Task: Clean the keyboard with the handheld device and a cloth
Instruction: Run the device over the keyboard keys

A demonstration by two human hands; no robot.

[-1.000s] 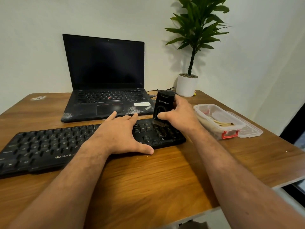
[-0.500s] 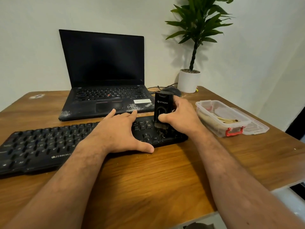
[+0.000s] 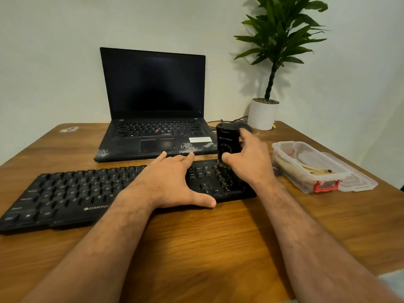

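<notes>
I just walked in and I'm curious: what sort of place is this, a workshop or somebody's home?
Most likely a home office or study corner, not a workshop. A wooden desk against a plain wall carries an open laptop, a separate black keyboard and a potted plant.

We saw the keyboard (image 3: 87, 193) on the tabletop (image 3: 196, 248), the laptop (image 3: 155, 119) behind it, the container (image 3: 306, 167) to its right.

Keyboard (image 3: 72, 193) middle keys under left hand (image 3: 168, 182); left end cropped.
</notes>
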